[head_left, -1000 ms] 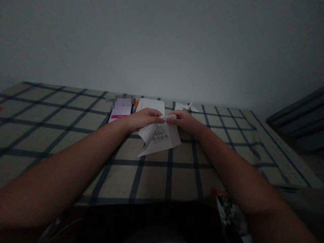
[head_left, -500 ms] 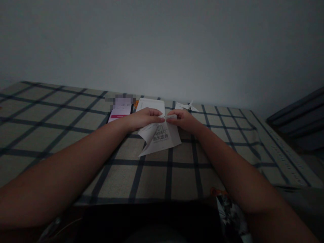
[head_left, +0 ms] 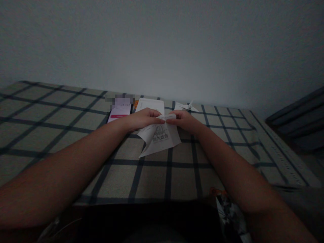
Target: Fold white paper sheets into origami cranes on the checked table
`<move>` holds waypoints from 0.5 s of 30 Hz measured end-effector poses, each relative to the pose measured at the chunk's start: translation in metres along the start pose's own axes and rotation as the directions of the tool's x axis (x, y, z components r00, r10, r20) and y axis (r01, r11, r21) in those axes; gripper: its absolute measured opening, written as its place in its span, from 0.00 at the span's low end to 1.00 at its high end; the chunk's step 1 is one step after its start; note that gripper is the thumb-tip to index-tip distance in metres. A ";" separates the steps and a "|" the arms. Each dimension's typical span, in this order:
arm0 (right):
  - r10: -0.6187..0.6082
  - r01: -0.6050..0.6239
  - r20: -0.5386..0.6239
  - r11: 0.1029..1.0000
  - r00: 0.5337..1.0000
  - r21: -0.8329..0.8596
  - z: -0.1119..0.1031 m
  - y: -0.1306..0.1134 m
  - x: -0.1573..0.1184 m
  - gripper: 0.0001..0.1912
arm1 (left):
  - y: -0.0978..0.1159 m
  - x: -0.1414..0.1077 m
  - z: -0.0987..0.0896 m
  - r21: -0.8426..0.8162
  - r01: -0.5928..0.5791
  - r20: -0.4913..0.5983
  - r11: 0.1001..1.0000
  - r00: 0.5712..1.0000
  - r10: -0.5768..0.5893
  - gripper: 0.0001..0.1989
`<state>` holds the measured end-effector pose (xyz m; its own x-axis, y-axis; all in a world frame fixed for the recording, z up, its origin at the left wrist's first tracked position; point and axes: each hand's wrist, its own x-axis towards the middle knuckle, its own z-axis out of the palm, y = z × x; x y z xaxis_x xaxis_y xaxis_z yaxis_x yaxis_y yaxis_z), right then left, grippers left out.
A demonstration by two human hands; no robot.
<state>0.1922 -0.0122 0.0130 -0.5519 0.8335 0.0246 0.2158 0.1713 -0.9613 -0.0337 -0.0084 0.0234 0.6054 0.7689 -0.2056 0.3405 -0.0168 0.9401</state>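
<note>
A creased sheet of white paper (head_left: pixel 162 136) with dark printed characters and a line drawing is held over the checked tablecloth. My left hand (head_left: pixel 146 119) pinches its upper edge, thumb on top. From the other side my right hand (head_left: pixel 184 120) pinches the same edge, the two thumb tips nearly meeting at the middle. The paper's lower part fans out toward me, its left corner bent and pointed. Fingers under the paper are partly hidden.
Behind my left hand lie a lit phone (head_left: pixel 120 109) and a white pad or box (head_left: pixel 151 105). A folded paper crane (head_left: pixel 188 106) rests near the wall, beyond my right hand. The checked tablecloth (head_left: pixel 154 179) covers the table; a dark patterned item (head_left: pixel 231 216) is at the lower right.
The paper's top edge has shifted slightly between my thumbs, and a flap there stands a little higher. Both hands stay in nearly the same place.
</note>
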 end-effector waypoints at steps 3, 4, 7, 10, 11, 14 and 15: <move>0.004 -0.004 0.009 1.000 1.000 0.024 -0.001 0.001 0.001 0.14 | -0.001 0.000 0.000 -0.003 0.009 0.006 1.000 1.000 -0.009 0.16; 0.005 -0.005 0.014 1.000 1.000 0.017 -0.001 0.001 0.001 0.14 | -0.001 0.001 -0.001 0.001 0.007 0.011 1.000 1.000 -0.007 0.15; 0.001 0.000 0.031 1.000 1.000 -0.030 -0.002 0.002 0.001 0.14 | -0.001 0.001 -0.002 0.025 -0.007 0.013 1.000 1.000 0.007 0.15; -0.031 0.033 0.027 0.996 0.999 -0.082 -0.003 0.004 0.001 0.14 | -0.001 0.000 -0.002 0.012 -0.001 0.016 1.000 1.000 0.001 0.15; -0.048 0.049 0.014 0.994 0.999 -0.097 -0.003 0.005 0.002 0.14 | -0.001 0.000 -0.001 -0.008 0.006 0.018 1.000 1.000 -0.006 0.15; -0.086 0.081 -0.036 0.989 0.996 -0.127 -0.002 0.005 0.003 0.14 | 0.000 0.000 0.000 -0.057 0.014 0.011 0.998 1.000 -0.013 0.14; -0.087 0.082 -0.041 0.989 0.995 -0.119 -0.002 0.005 0.003 0.14 | 0.001 0.000 0.001 -0.062 0.009 0.004 0.998 1.000 -0.009 0.14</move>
<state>0.1933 -0.0082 0.0086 -0.5353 0.8362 0.1193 0.2648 0.3002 -0.9164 -0.0330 -0.0092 0.0239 0.6055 0.7662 -0.2151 0.3010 0.0297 0.9532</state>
